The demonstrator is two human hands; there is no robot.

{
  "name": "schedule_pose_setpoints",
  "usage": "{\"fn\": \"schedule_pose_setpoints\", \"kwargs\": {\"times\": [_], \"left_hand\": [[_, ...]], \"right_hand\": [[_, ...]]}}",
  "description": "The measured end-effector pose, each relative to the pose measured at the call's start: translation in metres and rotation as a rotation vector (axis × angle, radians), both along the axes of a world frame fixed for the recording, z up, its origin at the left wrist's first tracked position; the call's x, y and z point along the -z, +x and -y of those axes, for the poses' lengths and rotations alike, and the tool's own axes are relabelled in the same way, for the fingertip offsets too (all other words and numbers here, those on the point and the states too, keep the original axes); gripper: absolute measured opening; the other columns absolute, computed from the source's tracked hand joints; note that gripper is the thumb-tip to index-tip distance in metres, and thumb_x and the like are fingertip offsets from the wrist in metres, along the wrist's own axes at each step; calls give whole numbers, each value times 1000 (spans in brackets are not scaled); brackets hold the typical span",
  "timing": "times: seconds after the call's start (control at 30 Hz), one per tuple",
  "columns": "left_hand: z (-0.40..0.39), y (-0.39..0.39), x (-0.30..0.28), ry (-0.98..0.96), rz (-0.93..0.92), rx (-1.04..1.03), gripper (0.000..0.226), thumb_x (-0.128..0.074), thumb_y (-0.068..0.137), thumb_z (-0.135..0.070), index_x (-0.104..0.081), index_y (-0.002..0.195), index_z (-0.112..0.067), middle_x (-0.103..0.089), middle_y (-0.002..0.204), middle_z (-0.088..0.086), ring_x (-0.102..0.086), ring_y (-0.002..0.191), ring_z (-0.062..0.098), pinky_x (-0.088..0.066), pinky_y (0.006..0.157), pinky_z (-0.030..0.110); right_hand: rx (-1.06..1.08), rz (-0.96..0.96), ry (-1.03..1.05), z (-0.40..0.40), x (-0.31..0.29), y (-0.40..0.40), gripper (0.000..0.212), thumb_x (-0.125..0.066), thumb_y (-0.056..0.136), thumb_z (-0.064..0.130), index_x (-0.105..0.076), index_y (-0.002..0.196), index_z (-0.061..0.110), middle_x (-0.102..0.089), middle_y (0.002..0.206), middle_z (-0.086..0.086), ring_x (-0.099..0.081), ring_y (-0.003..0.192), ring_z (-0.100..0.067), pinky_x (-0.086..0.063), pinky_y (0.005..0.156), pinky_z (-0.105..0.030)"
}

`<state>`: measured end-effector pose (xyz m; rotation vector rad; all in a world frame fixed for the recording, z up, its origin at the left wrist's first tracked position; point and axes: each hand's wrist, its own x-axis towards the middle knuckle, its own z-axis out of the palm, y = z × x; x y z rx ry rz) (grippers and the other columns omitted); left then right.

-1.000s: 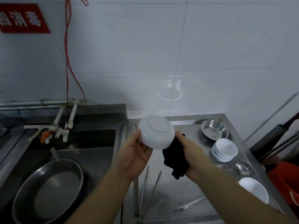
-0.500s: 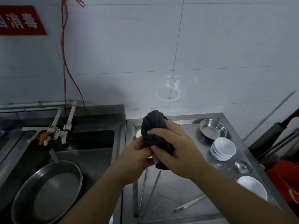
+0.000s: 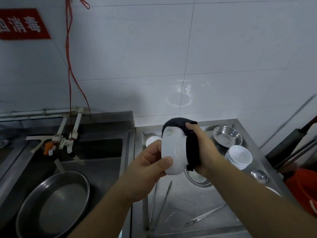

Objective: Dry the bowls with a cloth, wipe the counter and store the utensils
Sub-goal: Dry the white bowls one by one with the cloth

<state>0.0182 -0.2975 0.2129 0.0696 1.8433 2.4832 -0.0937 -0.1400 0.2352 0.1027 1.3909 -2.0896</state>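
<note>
My left hand grips a white bowl held on its side above the steel counter. My right hand presses a dark cloth against the bowl's open side and over its top edge. Another white bowl peeks out behind my left hand. A stack of white bowls stands at the right. Long metal tongs and a second metal utensil lie on the counter.
A steel dish sits at the counter's back, a steel plate under my right wrist, a small steel cup to the right. The sink at left holds a large steel pan. A red bucket stands at far right.
The bowl has turned from bottom-up to lying on its side. My right hand has slid the cloth off the top of the bowl to its open right side.
</note>
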Motion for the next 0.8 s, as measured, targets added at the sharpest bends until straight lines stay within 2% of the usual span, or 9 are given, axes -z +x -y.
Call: {"fn": "schedule_pose_setpoints", "kwargs": {"times": [0.13,0.27,0.37,0.47,0.53,0.6,0.67,0.73,0.8], "left_hand": [[-5,-1,-4,-48,-49,-23,47,-75,94,-46,-65,135,-27,-66,137,12,-62,130,38,-54,106,51],[-4,-7,-1,-115,-5,-44,55,-78,90,-39,-62,140,-23,-68,136,11,-64,128,36,-56,103,53],[6,-16,-10,28,89,-35,53,-77,86,-26,-65,137,-20,-70,131,15,-70,118,36,-60,91,45],[18,-20,-21,155,166,-63,35,-73,92,-28,-75,126,-23,-74,127,14,-74,114,35,-63,84,42],[20,-21,-20,113,140,-48,32,-72,92,-31,-76,123,-26,-74,127,12,-73,116,34,-63,86,41],[14,-19,-17,81,75,-39,28,-70,97,-28,-73,125,-26,-73,127,11,-71,118,34,-62,89,40],[5,-16,-13,0,11,-57,29,-67,96,-31,-70,125,-26,-73,124,9,-71,116,32,-62,90,39],[-3,-14,-9,-143,-49,-54,28,-65,97,-35,-65,124,-26,-73,117,8,-72,108,31,-62,89,42],[-9,-11,-3,-310,-84,-23,24,-61,99,-36,-61,122,-27,-73,114,7,-70,106,31,-61,93,48]], "right_hand": [[-7,112,-106,-1,9,6,56,-59,95,52,-69,134,14,-71,130,-18,-68,111,-40,-57,82,-47],[-55,154,-111,3,13,7,63,-54,93,55,-60,140,13,-64,119,-18,-62,94,-39,-47,64,-45],[36,128,-8,6,16,4,56,-61,91,52,-68,131,13,-69,116,-15,-62,95,-37,-43,70,-44],[104,124,50,10,12,0,46,-64,94,47,-73,127,16,-76,122,-15,-72,99,-34,-57,74,-41],[138,116,40,12,9,-3,42,-64,95,44,-74,124,16,-77,120,-15,-74,101,-35,-60,76,-43],[155,93,-3,13,5,-6,39,-62,95,43,-76,117,14,-77,113,-12,-73,93,-31,-60,71,-39],[103,82,-26,13,4,-7,37,-61,92,46,-75,111,18,-71,112,-13,-66,93,-32,-51,73,-45],[56,164,-18,11,9,-6,46,-61,86,50,-72,116,16,-63,112,-17,-57,96,-37,-40,74,-51],[41,280,-55,10,16,-4,48,-56,88,52,-66,117,14,-58,112,-17,-54,100,-38,-43,76,-49]]}}
